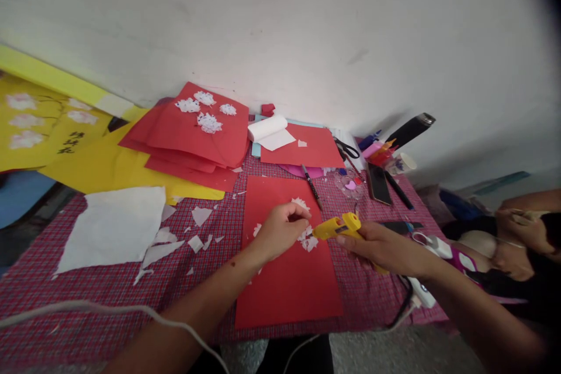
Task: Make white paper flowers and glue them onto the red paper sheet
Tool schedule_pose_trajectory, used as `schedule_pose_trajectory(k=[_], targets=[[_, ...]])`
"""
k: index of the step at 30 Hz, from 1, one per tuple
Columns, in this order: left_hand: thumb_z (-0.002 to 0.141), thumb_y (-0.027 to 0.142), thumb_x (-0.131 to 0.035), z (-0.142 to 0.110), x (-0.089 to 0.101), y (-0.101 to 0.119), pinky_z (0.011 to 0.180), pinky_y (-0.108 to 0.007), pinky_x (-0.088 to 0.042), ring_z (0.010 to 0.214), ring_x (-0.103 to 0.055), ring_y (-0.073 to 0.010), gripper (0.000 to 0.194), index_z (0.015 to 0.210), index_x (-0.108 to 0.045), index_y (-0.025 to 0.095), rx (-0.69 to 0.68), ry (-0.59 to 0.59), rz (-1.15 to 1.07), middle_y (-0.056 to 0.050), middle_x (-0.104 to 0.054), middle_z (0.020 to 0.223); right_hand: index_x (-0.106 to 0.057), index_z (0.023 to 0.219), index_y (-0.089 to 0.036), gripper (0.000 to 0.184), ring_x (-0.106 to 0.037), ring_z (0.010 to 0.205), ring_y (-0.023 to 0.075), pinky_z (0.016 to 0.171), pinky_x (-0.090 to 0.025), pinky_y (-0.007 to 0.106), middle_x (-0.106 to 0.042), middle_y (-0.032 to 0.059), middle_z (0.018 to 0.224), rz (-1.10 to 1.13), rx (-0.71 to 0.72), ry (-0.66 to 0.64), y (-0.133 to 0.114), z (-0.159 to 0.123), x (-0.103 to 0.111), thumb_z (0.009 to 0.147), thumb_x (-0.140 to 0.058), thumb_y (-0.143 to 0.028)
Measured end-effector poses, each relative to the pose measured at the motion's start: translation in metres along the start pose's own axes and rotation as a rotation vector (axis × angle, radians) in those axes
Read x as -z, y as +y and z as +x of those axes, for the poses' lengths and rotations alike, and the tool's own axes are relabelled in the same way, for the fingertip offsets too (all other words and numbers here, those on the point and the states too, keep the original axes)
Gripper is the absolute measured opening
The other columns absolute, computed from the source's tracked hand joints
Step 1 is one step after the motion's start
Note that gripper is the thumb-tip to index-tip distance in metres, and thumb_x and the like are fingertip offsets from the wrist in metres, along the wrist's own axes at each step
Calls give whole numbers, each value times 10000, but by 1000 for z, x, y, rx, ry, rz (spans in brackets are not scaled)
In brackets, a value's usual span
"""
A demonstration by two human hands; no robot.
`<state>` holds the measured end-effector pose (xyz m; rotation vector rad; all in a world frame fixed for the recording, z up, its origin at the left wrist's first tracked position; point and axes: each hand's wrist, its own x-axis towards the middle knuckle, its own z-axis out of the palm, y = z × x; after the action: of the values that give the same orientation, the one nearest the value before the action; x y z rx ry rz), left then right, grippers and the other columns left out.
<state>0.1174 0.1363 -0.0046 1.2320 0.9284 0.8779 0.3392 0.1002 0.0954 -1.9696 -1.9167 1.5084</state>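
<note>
My right hand (pixel 380 247) is closed around a yellow hot glue gun (pixel 333 227), its nozzle pointing left. The nozzle tip is at a crumpled white paper flower (pixel 309 242) on a red sheet of paper (pixel 289 298). Just left of that flower is my left hand (pixel 280 231), its fingers curled and pinched; what they hold, if anything, is too small to make out. Another white flower (pixel 300 204) shows beyond my left fingertips. More white bits on the sheet are partly covered by my left hand and forearm.
A white tissue sheet (pixel 116 228) and torn scraps (pixel 200 215) lie at left. Behind are stacked red papers with flowers (pixel 175 140), a tissue roll (pixel 268 128) and a marker (pixel 311 187). A phone (pixel 378 183) and power strip (pixel 423 292) are right; another person sits beyond.
</note>
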Motion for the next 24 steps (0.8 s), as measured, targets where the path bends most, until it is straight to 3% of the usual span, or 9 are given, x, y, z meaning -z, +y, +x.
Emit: schedule_pose_trajectory(k=[7,19,24], targets=[[768,175,-602,-1,-1,2,623,-242,-432,678,-576,-129,110,833,-690,167,3,-1,-28,-23,-674,784,-559,612,-180,552,-457,461,113,445,-330,236,-538,4,521,-74,-7,-23,2,4,-2,901,-507,-648],[761,177,-595,-3,-4,4,597,-237,-431,679,-586,-135,119,836,-688,169,23,-27,-34,-17,-680,778,-557,608,-187,499,-410,428,102,405,-248,240,-509,-13,485,-74,2,36,5,9,-6,858,-592,-617],[765,174,-591,-3,-3,5,591,-234,-420,665,-576,-129,117,832,-687,167,19,-32,-35,-14,-675,769,-530,614,-191,490,-407,429,100,412,-260,242,-492,-16,491,-144,5,30,3,7,-5,903,-543,-587]])
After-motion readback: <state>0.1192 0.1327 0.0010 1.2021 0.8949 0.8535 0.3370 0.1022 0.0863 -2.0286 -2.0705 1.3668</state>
